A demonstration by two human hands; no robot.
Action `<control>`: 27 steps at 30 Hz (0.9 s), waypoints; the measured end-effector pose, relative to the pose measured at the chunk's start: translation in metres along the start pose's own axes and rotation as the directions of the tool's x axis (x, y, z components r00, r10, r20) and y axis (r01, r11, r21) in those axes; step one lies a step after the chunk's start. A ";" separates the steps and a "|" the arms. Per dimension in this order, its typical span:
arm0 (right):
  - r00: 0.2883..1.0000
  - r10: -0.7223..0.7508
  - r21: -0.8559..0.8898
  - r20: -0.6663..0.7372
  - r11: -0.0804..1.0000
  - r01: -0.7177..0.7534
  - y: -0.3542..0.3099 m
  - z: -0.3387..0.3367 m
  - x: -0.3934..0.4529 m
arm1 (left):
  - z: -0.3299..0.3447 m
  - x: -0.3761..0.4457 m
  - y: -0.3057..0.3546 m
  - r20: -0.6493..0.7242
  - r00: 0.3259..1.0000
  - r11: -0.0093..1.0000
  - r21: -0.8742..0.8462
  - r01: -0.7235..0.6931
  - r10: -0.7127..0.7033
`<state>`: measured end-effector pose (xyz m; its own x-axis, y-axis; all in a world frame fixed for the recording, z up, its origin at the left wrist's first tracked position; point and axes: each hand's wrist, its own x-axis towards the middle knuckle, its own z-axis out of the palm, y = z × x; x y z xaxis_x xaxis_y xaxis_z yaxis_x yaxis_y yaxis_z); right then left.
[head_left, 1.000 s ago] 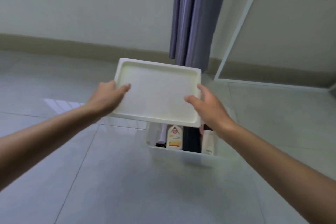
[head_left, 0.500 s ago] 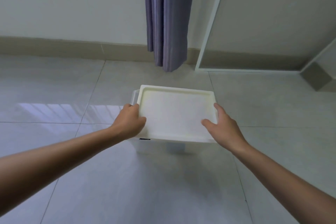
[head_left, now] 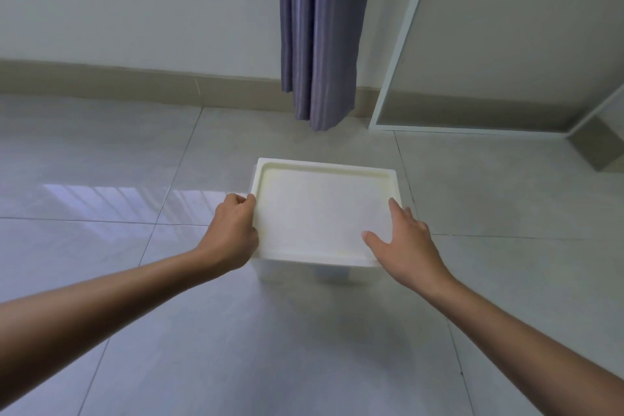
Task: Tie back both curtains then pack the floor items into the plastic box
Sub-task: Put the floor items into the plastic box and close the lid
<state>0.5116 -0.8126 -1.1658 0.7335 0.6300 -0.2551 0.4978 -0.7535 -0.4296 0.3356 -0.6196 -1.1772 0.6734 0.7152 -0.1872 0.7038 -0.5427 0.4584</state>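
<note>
Lid [head_left: 320,213] lowered, apparently between grips.

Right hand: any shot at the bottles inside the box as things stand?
Probably not. The lid sits flat over the plastic box, covering the opening, and both the right hand and left hand rest on its edges. The lid would have to come off first.
</note>
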 end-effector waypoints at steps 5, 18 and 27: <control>0.996 -0.088 -0.144 0.034 0.985 0.092 0.007 0.021 -0.010 | 0.002 -0.002 -0.003 -0.001 0.999 0.999 0.035 -0.038 0.038; 0.986 -0.142 -0.221 0.084 0.962 0.158 0.016 0.019 -0.003 | -0.003 0.004 -0.004 0.009 0.994 0.991 0.077 -0.109 0.109; 0.989 -0.150 -0.147 0.014 0.978 0.150 0.027 0.019 -0.001 | 0.009 -0.010 -0.016 0.009 0.992 0.991 -0.039 -0.124 0.125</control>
<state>0.5158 -0.8300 -1.1934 0.6443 0.7383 -0.1996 0.6650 -0.6697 -0.3305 0.3200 -0.6218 -1.1901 0.7578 0.6382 -0.1361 0.6053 -0.6096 0.5118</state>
